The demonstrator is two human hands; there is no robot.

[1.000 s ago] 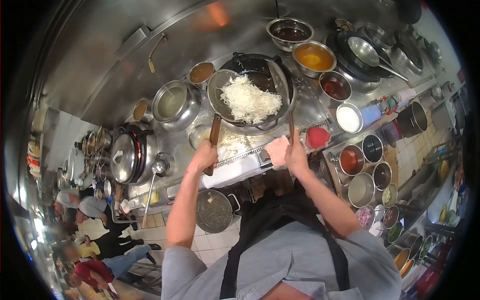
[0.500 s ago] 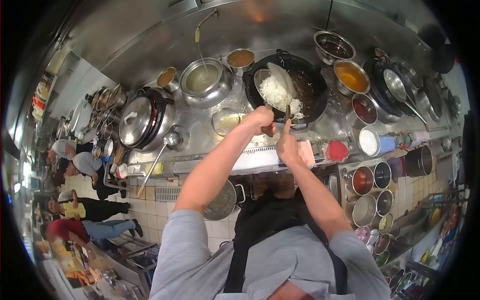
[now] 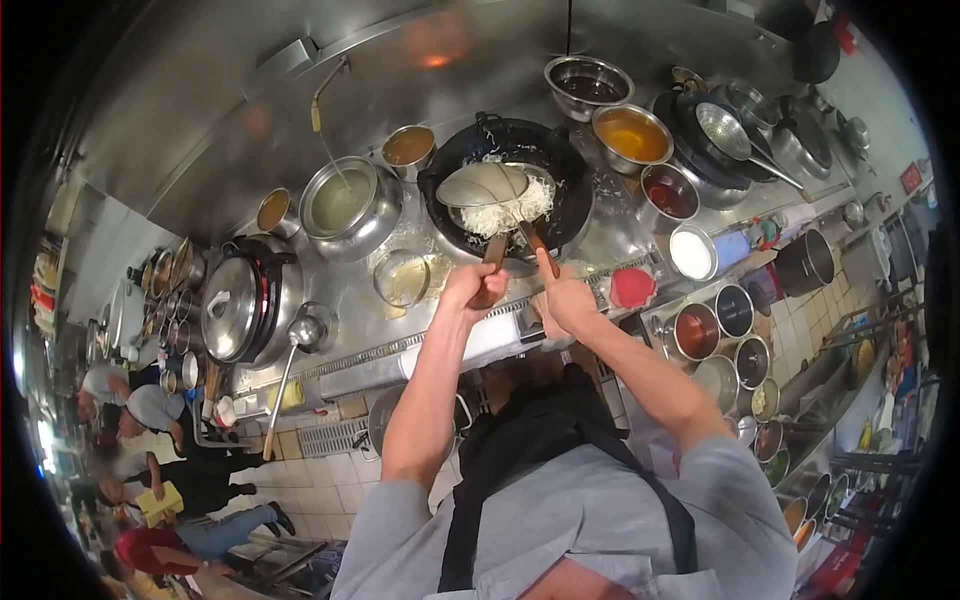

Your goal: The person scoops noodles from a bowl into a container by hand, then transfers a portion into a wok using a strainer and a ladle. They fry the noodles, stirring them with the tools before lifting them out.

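My left hand (image 3: pixel 474 291) is closed round the wooden handle of a round strainer (image 3: pixel 548 172), which sits over the black wok (image 3: pixel 577 190). White noodle-like strands (image 3: pixel 512 211) lie in the strainer. My right hand (image 3: pixel 568 303) grips the wooden handle of a wok spatula (image 3: pixel 482 186), with its index finger stretched along the handle. The spatula's broad metal blade lies across the top of the strands and hides part of the strainer. The two handles come close together at the wok's near rim. Loose strands cling to the wok wall.
Left of the wok stand a steel pot of cloudy liquid (image 3: pixel 340 200), a lidded pan (image 3: pixel 228 310) and a ladle (image 3: pixel 306 332). To its right are a bowl of orange liquid (image 3: pixel 633 136) and a white-filled container (image 3: pixel 692 252). Several people stand far left.
The view has shifted, so the counter appears further left. The spatula blade has swung leftward and flattened over the strands. My left hand has drawn back toward me.
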